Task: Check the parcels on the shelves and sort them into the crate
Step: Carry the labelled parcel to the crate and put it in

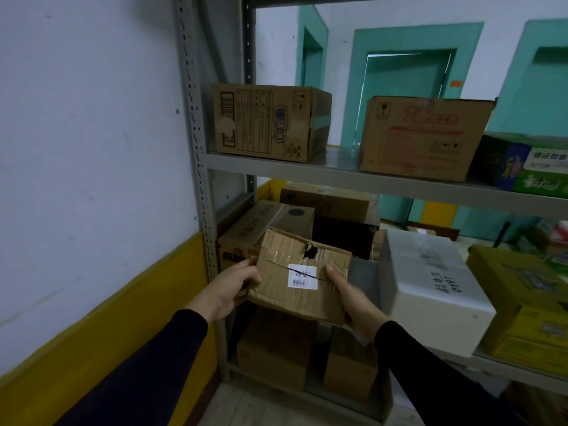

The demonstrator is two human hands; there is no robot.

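Wall [92, 149], white over yellow, fills nine o'clock. Left hand [229, 292] grips the left edge of a crumpled cardboard parcel [299, 279], held before the middle shelf [362, 179] at six o'clock; its white label [302, 276] faces up. Right hand [356, 299] grips the right edge, thumb on top. A white box [430, 290] sits at four o'clock.
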